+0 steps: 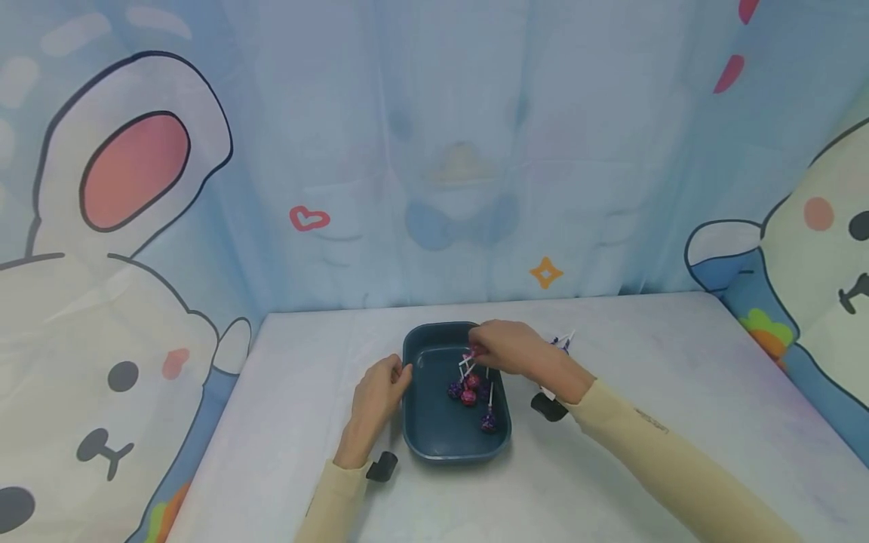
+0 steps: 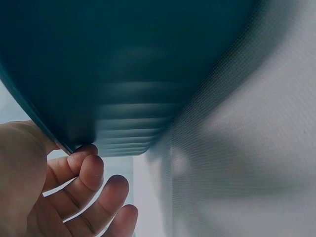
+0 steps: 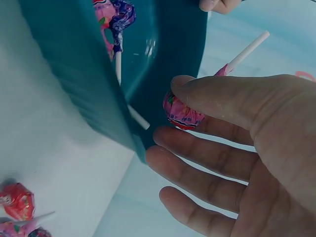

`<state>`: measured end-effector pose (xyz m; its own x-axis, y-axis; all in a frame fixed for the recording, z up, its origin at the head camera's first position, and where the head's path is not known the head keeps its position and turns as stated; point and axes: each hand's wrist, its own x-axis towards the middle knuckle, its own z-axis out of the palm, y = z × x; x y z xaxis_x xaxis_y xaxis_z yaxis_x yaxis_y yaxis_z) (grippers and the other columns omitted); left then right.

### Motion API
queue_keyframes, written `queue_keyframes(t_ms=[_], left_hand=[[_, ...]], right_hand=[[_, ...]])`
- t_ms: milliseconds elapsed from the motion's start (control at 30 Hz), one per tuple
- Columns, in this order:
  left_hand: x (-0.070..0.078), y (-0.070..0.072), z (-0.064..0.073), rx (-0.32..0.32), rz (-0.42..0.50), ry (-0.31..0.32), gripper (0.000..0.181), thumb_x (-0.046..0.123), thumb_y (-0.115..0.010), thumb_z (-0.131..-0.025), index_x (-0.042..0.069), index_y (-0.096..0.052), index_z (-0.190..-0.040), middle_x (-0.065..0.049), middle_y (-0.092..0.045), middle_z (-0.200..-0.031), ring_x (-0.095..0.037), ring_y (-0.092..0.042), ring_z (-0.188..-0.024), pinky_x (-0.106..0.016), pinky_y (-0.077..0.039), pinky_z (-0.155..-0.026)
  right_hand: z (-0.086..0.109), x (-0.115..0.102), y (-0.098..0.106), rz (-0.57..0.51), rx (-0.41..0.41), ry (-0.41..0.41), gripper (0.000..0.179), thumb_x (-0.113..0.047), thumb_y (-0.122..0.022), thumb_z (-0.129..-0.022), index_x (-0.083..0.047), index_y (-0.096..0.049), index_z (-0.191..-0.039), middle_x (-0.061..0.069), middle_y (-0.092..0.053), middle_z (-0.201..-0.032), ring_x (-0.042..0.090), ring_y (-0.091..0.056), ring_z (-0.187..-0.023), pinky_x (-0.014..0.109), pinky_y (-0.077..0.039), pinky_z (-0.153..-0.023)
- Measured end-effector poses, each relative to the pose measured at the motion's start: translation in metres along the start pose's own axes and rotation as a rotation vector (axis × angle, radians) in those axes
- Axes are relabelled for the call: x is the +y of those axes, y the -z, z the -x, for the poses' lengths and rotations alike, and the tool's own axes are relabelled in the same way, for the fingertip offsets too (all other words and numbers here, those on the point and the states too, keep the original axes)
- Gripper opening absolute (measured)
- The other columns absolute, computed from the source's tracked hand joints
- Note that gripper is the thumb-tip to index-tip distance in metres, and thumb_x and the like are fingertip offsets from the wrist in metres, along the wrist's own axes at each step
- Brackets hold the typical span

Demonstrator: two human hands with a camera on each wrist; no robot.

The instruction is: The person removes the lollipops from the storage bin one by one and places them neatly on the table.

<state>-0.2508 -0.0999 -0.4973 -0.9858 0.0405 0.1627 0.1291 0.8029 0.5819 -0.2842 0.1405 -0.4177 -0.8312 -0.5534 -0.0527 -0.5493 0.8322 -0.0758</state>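
A dark teal plastic tub stands on the table, holding several wrapped lollipops, purple and pink-red. At its left side my left hand pinches the rim between thumb and forefinger, while the other fingers curl loosely below. Over the tub's far right corner, my right hand pinches a pink lollipop by its wrapped head. Its white stick points up and away in the right wrist view. The tub's wall partly hides the lollipops inside in that view.
More lollipops lie on the table right of the tub, including a red one; my right forearm partly covers them in the head view. A light cloth covers the table. Behind it hangs a blue curtain printed with cartoon animals.
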Motion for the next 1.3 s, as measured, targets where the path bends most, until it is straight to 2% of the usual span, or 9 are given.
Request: queue_keyframes(t_ms=[200, 333, 533, 667, 833, 1133, 1300], left_hand=[[-0.001, -0.001, 0.0, 0.0, 0.003, -0.003, 0.028, 0.037, -0.051, -0.091, 0.018, -0.05, -0.071, 0.005, -0.05, -0.06, -0.008, -0.045, -0.05, -0.024, -0.035, -0.045], [-0.002, -0.001, 0.0, 0.004, 0.009, -0.008, 0.027, 0.037, -0.052, -0.091, 0.018, -0.05, -0.071, 0.005, -0.05, -0.06, -0.008, -0.045, -0.05, -0.024, -0.035, -0.045], [-0.001, -0.001, 0.0, -0.013, 0.001, 0.012, 0.027, 0.037, -0.051, -0.091, 0.018, -0.05, -0.072, 0.005, -0.05, -0.061, -0.009, -0.045, -0.051, -0.024, -0.035, -0.045], [-0.001, -0.001, 0.0, -0.01, 0.001, 0.013, 0.027, 0.037, -0.051, -0.091, 0.018, -0.05, -0.072, 0.004, -0.05, -0.061, -0.009, -0.045, -0.051, -0.024, -0.035, -0.045], [-0.001, -0.001, 0.0, -0.004, 0.005, 0.007, 0.027, 0.037, -0.052, -0.091, 0.018, -0.05, -0.071, 0.004, -0.049, -0.06, -0.009, -0.045, -0.05, -0.024, -0.035, -0.045], [-0.002, -0.001, -0.001, -0.011, 0.006, 0.002, 0.027, 0.037, -0.051, -0.091, 0.018, -0.05, -0.072, 0.005, -0.05, -0.06, -0.009, -0.045, -0.051, -0.024, -0.035, -0.045], [-0.001, -0.001, 0.0, -0.006, 0.008, -0.003, 0.028, 0.037, -0.052, -0.091, 0.018, -0.05, -0.071, 0.005, -0.05, -0.06, -0.009, -0.045, -0.05, -0.024, -0.035, -0.045]], right_hand=[[0.012, 0.008, 0.001, -0.009, 0.013, -0.033, 0.018, -0.033, -0.068, -0.081, -0.02, -0.061, -0.091, -0.008, -0.057, -0.08, 0.007, -0.052, -0.07, 0.028, -0.043, -0.06], [0.021, 0.017, 0.001, -0.049, 0.019, -0.053, 0.018, -0.032, -0.068, -0.081, -0.02, -0.062, -0.093, -0.006, -0.06, -0.086, 0.008, -0.056, -0.076, 0.03, -0.046, -0.063], [0.032, 0.037, -0.004, -0.105, -0.024, -0.12, 0.022, -0.027, -0.069, -0.081, -0.015, -0.062, -0.099, -0.002, -0.064, -0.091, 0.011, -0.058, -0.081, 0.033, -0.049, -0.069], [0.039, 0.051, -0.006, -0.137, -0.048, -0.179, 0.026, -0.026, -0.07, -0.08, -0.013, -0.063, -0.101, -0.001, -0.064, -0.089, 0.012, -0.057, -0.079, 0.034, -0.05, -0.07], [0.049, 0.07, -0.011, -0.182, -0.046, -0.224, 0.028, -0.025, -0.07, -0.08, -0.011, -0.062, -0.102, -0.002, -0.061, -0.084, 0.013, -0.052, -0.072, 0.031, -0.048, -0.065], [0.067, 0.098, -0.019, -0.158, -0.02, -0.248, 0.028, -0.023, -0.071, -0.079, -0.009, -0.062, -0.101, 0.003, -0.063, -0.089, 0.016, -0.055, -0.079, 0.038, -0.049, -0.072], [0.075, 0.115, -0.027, -0.155, -0.018, -0.258, 0.027, -0.02, -0.071, -0.079, -0.007, -0.061, -0.101, 0.003, -0.063, -0.089, 0.016, -0.055, -0.078, 0.039, -0.049, -0.071]])
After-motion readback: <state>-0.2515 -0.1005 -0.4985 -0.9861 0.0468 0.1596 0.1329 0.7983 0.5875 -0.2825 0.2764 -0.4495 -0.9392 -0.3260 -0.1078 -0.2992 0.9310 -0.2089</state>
